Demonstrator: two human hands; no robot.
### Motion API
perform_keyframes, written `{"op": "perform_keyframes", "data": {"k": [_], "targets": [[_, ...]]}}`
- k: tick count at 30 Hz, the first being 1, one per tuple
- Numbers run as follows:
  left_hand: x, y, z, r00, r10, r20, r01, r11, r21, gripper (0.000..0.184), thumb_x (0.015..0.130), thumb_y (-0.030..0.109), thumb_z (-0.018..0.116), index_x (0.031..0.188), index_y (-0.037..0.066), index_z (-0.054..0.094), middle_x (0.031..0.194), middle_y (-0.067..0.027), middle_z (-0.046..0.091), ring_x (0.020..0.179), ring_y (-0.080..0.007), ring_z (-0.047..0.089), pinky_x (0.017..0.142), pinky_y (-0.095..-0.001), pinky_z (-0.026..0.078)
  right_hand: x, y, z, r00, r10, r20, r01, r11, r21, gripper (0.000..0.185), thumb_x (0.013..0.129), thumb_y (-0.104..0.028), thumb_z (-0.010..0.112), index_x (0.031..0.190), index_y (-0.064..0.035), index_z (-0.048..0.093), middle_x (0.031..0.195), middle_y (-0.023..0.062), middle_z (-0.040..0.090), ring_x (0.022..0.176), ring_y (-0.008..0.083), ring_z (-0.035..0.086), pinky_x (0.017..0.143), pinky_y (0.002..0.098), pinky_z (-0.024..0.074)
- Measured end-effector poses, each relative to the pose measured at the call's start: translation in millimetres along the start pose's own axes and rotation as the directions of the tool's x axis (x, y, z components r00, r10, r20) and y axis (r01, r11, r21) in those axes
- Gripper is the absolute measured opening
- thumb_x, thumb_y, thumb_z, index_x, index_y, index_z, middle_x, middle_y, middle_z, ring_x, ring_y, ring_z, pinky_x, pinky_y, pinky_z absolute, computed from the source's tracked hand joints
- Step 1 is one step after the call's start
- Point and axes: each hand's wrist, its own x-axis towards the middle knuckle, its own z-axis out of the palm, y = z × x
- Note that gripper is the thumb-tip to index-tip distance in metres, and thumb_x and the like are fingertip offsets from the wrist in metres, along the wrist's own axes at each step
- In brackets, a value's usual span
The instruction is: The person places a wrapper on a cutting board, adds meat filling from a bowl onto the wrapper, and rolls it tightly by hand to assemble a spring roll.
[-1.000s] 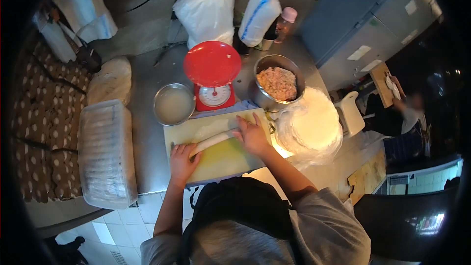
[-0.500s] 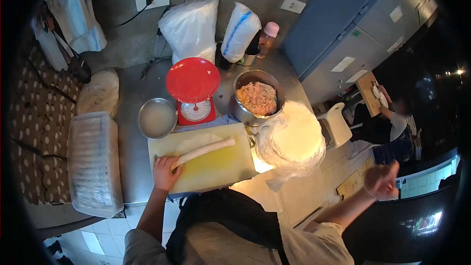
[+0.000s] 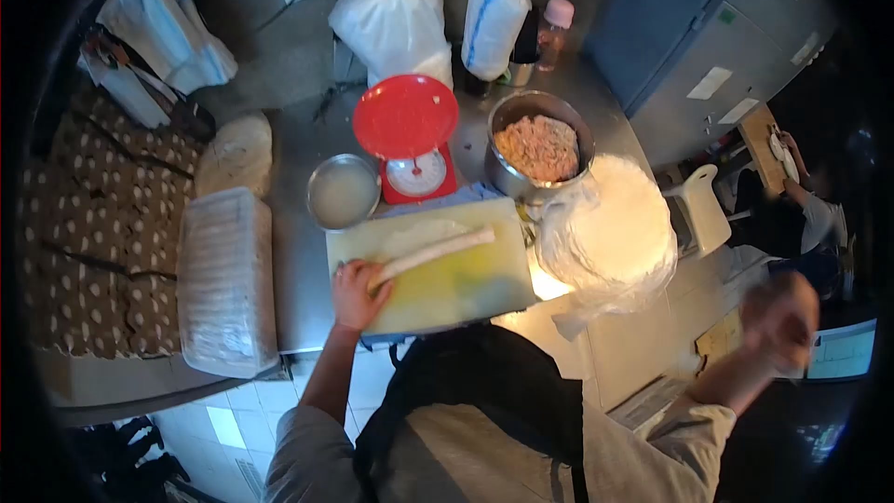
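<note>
A long, thin pale roll of dough wrapper (image 3: 438,254) lies slanting across a yellowish cutting board (image 3: 466,293). My left hand (image 3: 357,293) has its fingers and thumb closed around the roll's left end. Behind the roll, a flat pale wrapper sheet (image 3: 414,235) shows on the board. Far out to the right, off the counter, my right hand (image 3: 780,324) is raised and smeared by motion, so its fingers cannot be read. A tall stack of round wrappers in clear plastic (image 3: 615,224) stands right of the board. Behind it is a metal pot (image 3: 496,163) of minced filling (image 3: 540,149).
A red scale (image 3: 407,121) and a metal bowl of cloudy liquid (image 3: 343,194) stand behind the board. To the left is a clear plastic container (image 3: 226,279). White bags (image 3: 400,23) and a pink-capped bottle (image 3: 555,35) line the wall. Another person (image 3: 819,219) sits at the far right.
The whole view has shifted, with the counter now further right and higher. My left hand stays at the roll's end. My right hand remains raised off to the right, now more blurred.
</note>
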Motion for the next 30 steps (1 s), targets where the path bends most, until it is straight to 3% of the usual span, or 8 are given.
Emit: {"op": "perform_keyframes", "data": {"k": [2, 4, 9, 16, 19, 22, 27, 30], "targets": [[-0.7, 6.3, -9.4, 1.0, -0.031, -0.003, 0.031, 0.999, 0.039, 0.042, 0.07, 0.032, 0.078, 0.105, 0.011, 0.065, 0.107, -0.0108, 0.056, 0.102, -0.0299, 0.053, 0.089, -0.0437, 0.042, 46.9, 38.9, 48.7, 0.937, 0.268, -0.225, -0.296, 0.95, -0.101, 0.033, 0.068, -0.018, 0.076, 0.084, 0.0019, 0.056, 0.074, 0.0075, 0.057, 0.065, 0.0151, 0.061, 0.059, 0.0256, 0.0496], [4.5, 19.2, -13.9, 0.999, -0.045, -0.024, 0.046, 0.997, 0.057, 0.045, 0.07, 0.031, 0.078, 0.108, 0.011, 0.064, 0.107, -0.0101, 0.056, 0.102, -0.0294, 0.053, 0.09, -0.0434, 0.04, 93.7, 118.1, 83.1, 0.967, 0.251, -0.05, -0.253, 0.967, -0.04, 0.016, 0.075, 0.006, 0.064, 0.089, -0.0002, 0.057, 0.084, 0.0036, 0.056, 0.08, 0.0115, 0.057, 0.073, 0.0272, 0.0481], [19.1, 35.0, 1.4, 0.997, 0.056, 0.045, -0.052, 0.996, -0.078, 0.036, 0.073, 0.021, 0.074, 0.107, 0.012, 0.064, 0.105, -0.0079, 0.058, 0.102, -0.0283, 0.054, 0.089, -0.0417, 0.042, 158.4, 265.7, 205.4, 0.991, -0.129, 0.028, 0.127, 0.882, -0.454, 0.026, 0.068, 0.0, 0.069, 0.093, -0.0064, 0.064, 0.095, 0.0074, 0.061, 0.093, 0.0276, 0.06, 0.083, 0.0382, 0.0465], [39.1, 5.5, 0.2, 0.981, 0.023, 0.195, 0.027, 0.968, -0.249, 0.021, 0.077, 0.013, 0.068, 0.098, 0.01, 0.068, 0.095, -0.009, 0.064, 0.093, -0.0293, 0.06, 0.086, -0.0391, 0.047, 182.5, 332.6, 204.3, 0.98, 0.077, 0.184, -0.012, 0.944, -0.33, 0.019, 0.069, -0.01, 0.073, 0.086, -0.0084, 0.066, 0.089, 0.006, 0.063, 0.094, 0.0277, 0.059, 0.081, 0.0403, 0.0456], [55.4, -5.6, 3.1, 0.984, 0.012, 0.18, 0.026, 0.978, -0.209, 0.022, 0.079, 0.014, 0.067, 0.1, 0.009, 0.069, 0.096, -0.0104, 0.066, 0.092, -0.0289, 0.062, 0.087, -0.0392, 0.047, 195.3, 335.7, 203.9, 0.998, 0.033, 0.046, 0.001, 0.802, -0.598, 0.019, 0.073, -0.016, 0.071, 0.09, -0.0086, 0.067, 0.089, 0.0059, 0.062, 0.094, 0.0273, 0.059, 0.081, 0.04, 0.0457], [64.2, -2.1, 9.0, 0.992, 0.097, 0.082, -0.083, 0.984, -0.158, 0.027, 0.078, 0.015, 0.069, 0.105, 0.009, 0.068, 0.098, -0.0106, 0.066, 0.094, -0.0295, 0.06, 0.086, -0.0393, 0.047, 199.1, 337.3, 223.3, 0.98, -0.174, 0.093, 0.195, 0.782, -0.592, 0.025, 0.076, -0.019, 0.068, 0.099, -0.0098, 0.066, 0.092, 0.0055, 0.061, 0.095, 0.0258, 0.058, 0.082, 0.0391, 0.0443], [56.8, 18.6, 23.8, 0.998, 0.058, 0.006, -0.057, 0.989, -0.14, 0.035, 0.076, 0.019, 0.071, 0.11, 0.009, 0.067, 0.1, -0.0084, 0.065, 0.093, -0.0292, 0.059, 0.086, -0.0399, 0.048, 197.1, 325.5, 253.2, 0.972, -0.163, 0.167, 0.232, 0.604, -0.762, 0.034, 0.078, -0.021, 0.065, 0.111, -0.0103, 0.062, 0.098, 0.0051, 0.057, 0.098, 0.0232, 0.055, 0.084, 0.0386, 0.0415], [58.6, 14.6, 24.2, 0.991, 0.052, 0.12, -0.034, 0.989, -0.143, 0.036, 0.075, 0.02, 0.072, 0.109, 0.01, 0.067, 0.1, -0.0085, 0.065, 0.093, -0.0284, 0.059, 0.085, -0.0394, 0.048, 185.9, 327.7, 255.1, 0.977, -0.095, 0.191, 0.211, 0.559, -0.802, 0.032, 0.082, -0.022, 0.06, 0.112, -0.0097, 0.061, 0.098, 0.0048, 0.057, 0.099, 0.0231, 0.055, 0.085, 0.0387, 0.0408]]}}
